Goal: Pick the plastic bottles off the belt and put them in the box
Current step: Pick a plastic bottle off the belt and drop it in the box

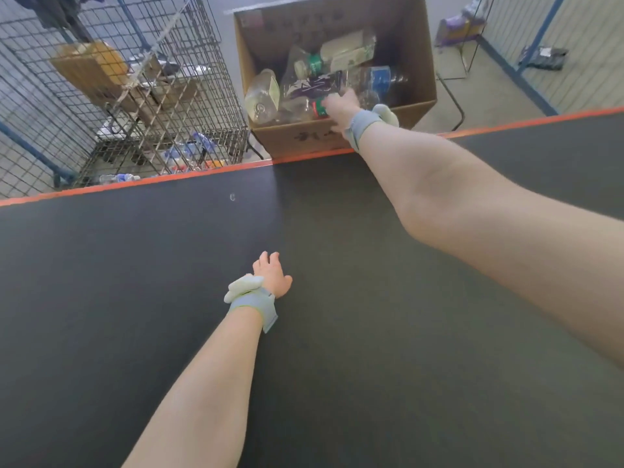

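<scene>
Several plastic bottles (317, 86) are lying heaped in the cardboard box (418, 111) standing on the floor just past the far edge of the belt (135, 298), most of them on their sides with their long axes running roughly along that edge. Reaching over the orange strip (169, 179) of the far edge, the right hand (341, 108) is hanging inside the box's near wall, its fingers pointing down onto a bottle with a red and green label (315, 109); whether they are pinching it or just letting go cannot be told, since the fingertips are hidden behind the hand. Nearer the middle of the belt the left hand (271, 273) is hovering with fingers loosely spread, holding nothing. No bottle is showing on the visible stretch of belt, so the next pick is likely waiting on whatever comes into view, and the left hand is the one placed to take it. Beyond the far edge to the left, a wire cage (118, 96) is holding cardboard and scraps, with loose bottles (120, 178) lying at its foot on the concrete floor.
</scene>
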Demonstrator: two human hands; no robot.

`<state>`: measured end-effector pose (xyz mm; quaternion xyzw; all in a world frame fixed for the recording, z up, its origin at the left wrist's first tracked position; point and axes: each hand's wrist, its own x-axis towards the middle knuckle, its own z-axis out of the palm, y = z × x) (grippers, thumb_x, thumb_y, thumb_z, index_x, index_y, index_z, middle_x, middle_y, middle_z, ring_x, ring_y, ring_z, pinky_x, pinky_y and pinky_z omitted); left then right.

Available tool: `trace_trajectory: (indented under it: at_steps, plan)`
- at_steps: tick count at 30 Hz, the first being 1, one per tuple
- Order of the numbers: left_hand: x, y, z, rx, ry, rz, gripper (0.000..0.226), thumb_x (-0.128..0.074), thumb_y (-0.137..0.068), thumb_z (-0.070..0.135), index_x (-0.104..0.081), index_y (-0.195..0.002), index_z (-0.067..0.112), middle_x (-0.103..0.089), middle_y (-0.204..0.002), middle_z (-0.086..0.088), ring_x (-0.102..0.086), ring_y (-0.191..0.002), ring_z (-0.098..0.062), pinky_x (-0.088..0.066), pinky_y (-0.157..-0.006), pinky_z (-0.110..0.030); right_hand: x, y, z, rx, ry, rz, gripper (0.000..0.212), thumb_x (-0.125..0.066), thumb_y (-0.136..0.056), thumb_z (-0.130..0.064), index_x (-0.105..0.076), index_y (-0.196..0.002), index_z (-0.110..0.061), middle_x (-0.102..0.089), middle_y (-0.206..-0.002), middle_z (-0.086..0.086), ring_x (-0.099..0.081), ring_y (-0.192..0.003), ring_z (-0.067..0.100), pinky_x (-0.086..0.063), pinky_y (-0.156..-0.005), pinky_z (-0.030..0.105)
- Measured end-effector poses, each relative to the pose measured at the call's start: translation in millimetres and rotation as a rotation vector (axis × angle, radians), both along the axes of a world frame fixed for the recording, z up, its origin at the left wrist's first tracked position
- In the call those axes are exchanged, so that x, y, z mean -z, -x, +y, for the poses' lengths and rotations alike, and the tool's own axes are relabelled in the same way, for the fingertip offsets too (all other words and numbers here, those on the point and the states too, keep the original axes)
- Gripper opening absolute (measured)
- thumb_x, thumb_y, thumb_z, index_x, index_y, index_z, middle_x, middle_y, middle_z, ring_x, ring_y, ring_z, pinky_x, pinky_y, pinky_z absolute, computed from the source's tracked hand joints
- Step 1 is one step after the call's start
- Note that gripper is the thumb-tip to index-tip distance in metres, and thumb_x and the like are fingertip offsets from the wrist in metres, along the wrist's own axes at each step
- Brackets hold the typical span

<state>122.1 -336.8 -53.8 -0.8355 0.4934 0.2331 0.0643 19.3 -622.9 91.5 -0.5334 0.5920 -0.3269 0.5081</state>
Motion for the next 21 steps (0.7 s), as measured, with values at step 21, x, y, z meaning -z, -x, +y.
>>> trace_trajectory:
  at_steps: [21]
  plan:
    - [5,49,330,0.025,-0.420,0.036,0.080,-0.053,-0.091,0.048,-0.009,-0.153,0.023,-0.008,-0.160,-0.008,-0.016,-0.145,-0.032,-0.020,-0.117,-0.044,166,160,460,-0.776,-0.276,1.055,0.114,-0.062,-0.072,-0.071,0.011,-0.152,-0.037,0.020,-0.160,-0.001,0.008,-0.149,0.031,-0.018,-0.115,0.058]
